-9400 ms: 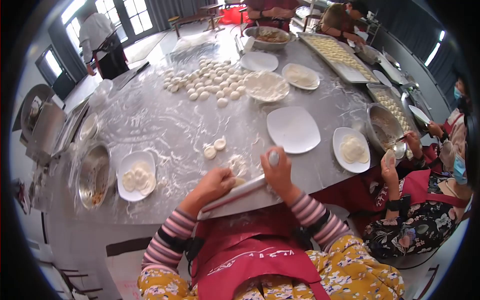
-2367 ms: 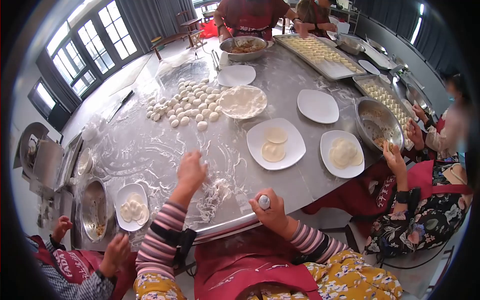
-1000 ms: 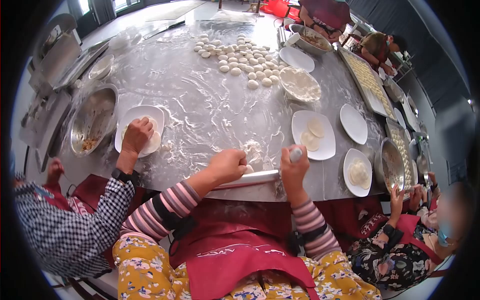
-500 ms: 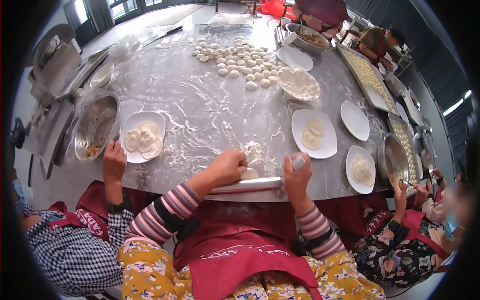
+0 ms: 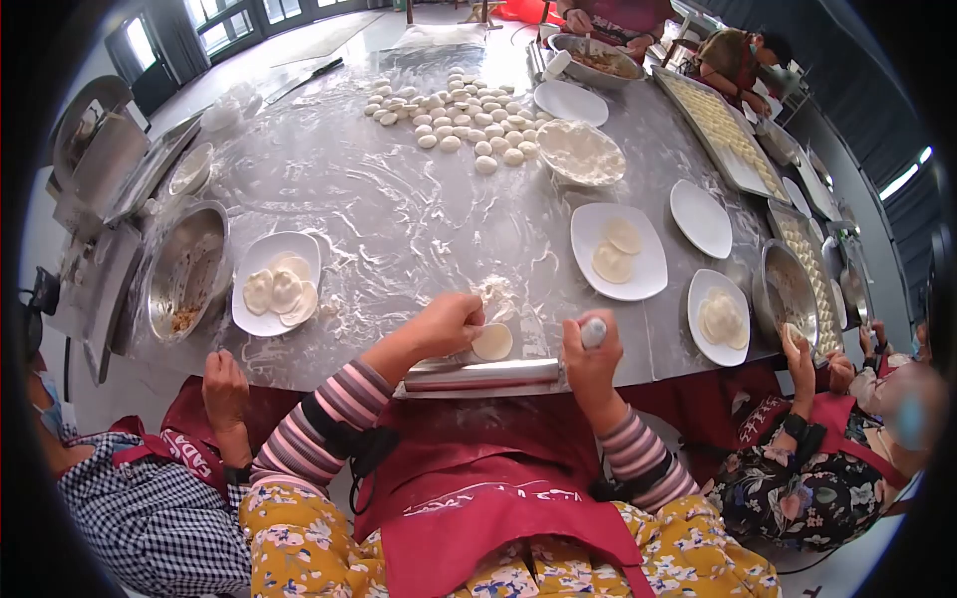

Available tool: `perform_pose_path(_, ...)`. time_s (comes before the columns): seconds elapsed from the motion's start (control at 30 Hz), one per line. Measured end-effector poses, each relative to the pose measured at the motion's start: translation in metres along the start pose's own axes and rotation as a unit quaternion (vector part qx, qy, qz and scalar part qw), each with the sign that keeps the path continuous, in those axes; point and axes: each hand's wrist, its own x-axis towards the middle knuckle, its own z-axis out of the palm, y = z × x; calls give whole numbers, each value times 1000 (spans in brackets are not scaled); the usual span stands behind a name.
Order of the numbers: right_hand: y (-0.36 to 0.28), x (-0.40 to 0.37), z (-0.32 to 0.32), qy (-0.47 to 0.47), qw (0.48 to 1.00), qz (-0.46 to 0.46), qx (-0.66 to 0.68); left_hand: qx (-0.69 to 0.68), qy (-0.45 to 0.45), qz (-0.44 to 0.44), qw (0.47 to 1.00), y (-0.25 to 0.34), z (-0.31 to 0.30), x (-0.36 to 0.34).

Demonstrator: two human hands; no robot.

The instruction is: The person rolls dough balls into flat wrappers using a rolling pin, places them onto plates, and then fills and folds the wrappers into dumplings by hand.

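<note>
**Head view: both hands at the near table edge, one dough disc in work**

Head camera, lower centre of the frame. The left hand (image 5: 449, 324) is half closed, with its fingers curled down. The fingertips pinch the left edge of a round dough wrapper (image 5: 491, 342). The wrapper is pale, thin and smooth. It lies flat on the steel table (image 5: 399, 219), just inside the near rim and just below a small heap of flour (image 5: 495, 295).

The right hand (image 5: 588, 361) is a tight fist around a small rolling pin (image 5: 593, 332). Only the pin's rounded pale end shows above the knuckles; the rest is hidden in the grip. The fist sits at the table rim, just right of the wrapper; whether pin and wrapper touch cannot be told.

The tabletop is brushed metal, streaked all over with white flour.

- Right of centre: a white square plate (image 5: 638, 284) carrying two flat wrappers.
- Lower right: a second plate (image 5: 698, 344) with a stack of wrappers.
- Left: a third plate (image 5: 244, 319) with several wrappers, beside a steel bowl (image 5: 184, 284).
- Upper centre: many small round dough pieces (image 5: 449, 110) and a shallow flour dish (image 5: 580, 152).

A co-worker's hand (image 5: 226, 389) rests below the table edge at lower left.
</note>
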Motion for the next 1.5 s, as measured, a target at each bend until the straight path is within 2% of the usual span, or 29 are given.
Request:
perform_pose_path(0.07, 5, 17, 16, 9, 1000, -15, -5, -6, -20, 5, 1000, 3, 1, 2)
perform_pose_path(0.13, 13, 44, 39, 27, 994, -97, -46, 57, 10, 1, 998, 5, 3, 7)
perform_pose_path(0.23, 19, 57, 55, 0, 998, -62, -4, 89, 28, 15, 996, 0, 6, 15)
perform_pose_path(0.27, 20, 54, 53, 14, 997, -78, -16, 88, 27, 15, 996, 5, 3, 15)
perform_pose_path(0.33, 11, 39, 33, 15, 997, -68, -18, 109, -44, 4, 993, 15, -2, 10)
perform_pose_path(0.37, 6, 28, 22, 17, 998, -58, -18, 103, -44, 1, 994, 12, 0, 8)
perform_pose_path(0.4, 4, 14, 10, 11, 998, -56, -19, 61, -20, 6, 998, 7, 1, 3)
perform_pose_path(0.47, 2, -6, -4, 0, 1000, 9, 10, 21, 6, 8, 1000, 3, 0, -2)
perform_pose_path(0.53, 4, -4, 0, 2, 1000, 18, 20, -60, -32, -18, 998, 7, -2, -8)
perform_pose_path(0.57, 5, 0, 3, 7, 999, 24, 29, -58, -36, -18, 998, 7, -1, -8)
perform_pose_path(0.7, 17, 47, 45, 26, 996, -78, -28, 52, -1, 5, 999, 9, 5, 5)
perform_pose_path(0.73, 19, 49, 47, 30, 996, -77, -27, 100, 20, 4, 995, 10, 6, 9)
perform_pose_path(0.83, 15, 47, 41, 7, 997, -74, -3, 75, -36, -7, 997, 15, 2, 14)
perform_pose_path(0.93, 1, 8, 6, 2, 998, -50, -34, 71, -32, 21, 997, 12, 0, 5)
perform_pose_path(1.0, -2, -10, -6, 2, 1000, 19, 13, 18, -29, 8, 999, 8, 0, -2)
perform_pose_path(1.03, -1, -10, -6, 2, 1000, 21, 13, -30, -31, -1, 999, 8, 1, -4)
perform_pose_path(1.13, -8, 15, 10, 27, 999, -38, -21, -63, -13, -13, 998, 15, 5, -7)
perform_pose_path(1.27, 9, 44, 40, 26, 998, -52, -12, 21, 40, -9, 999, 19, 8, 6)
perform_pose_path(1.33, 9, 43, 38, 25, 997, -69, -27, 77, -20, -16, 997, 19, 6, 14)
perform_pose_path(1.43, -7, 14, 7, 17, 999, -46, -17, 66, -28, -4, 997, 13, 4, 11)
perform_pose_path(1.47, -4, -2, -2, 12, 999, -46, -19, 32, -2, -16, 999, 7, 6, 9)
perform_pose_path(1.5, -2, -17, -11, 1, 1000, 3, 9, 30, -1, -18, 999, 3, 5, 6)
